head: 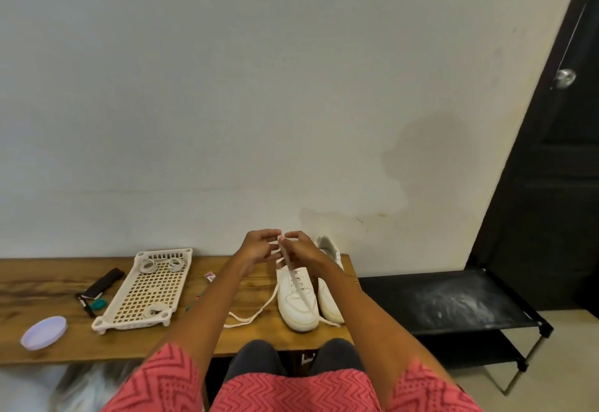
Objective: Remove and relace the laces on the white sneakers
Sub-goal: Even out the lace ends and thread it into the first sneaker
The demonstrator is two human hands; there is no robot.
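Two white sneakers stand side by side at the right end of the wooden table point(64, 343), toes toward me. The left sneaker point(296, 298) has a white lace point(249, 316) trailing off its left side onto the table. The right sneaker point(329, 285) sits behind my right forearm, a lace end showing at its toe. My left hand point(257, 248) and right hand point(299, 248) are raised together above the left sneaker. Both pinch a strand of white lace that runs down to the shoe's eyelets.
A white perforated tray point(129, 301) with coiled white laces lies left of centre. Beside it are a black pouch point(102, 283), a pen point(86, 306), a teal item point(98, 305) and a lilac lid point(43, 332). A black rack point(453, 301) stands right of the table, and a dark door behind it.
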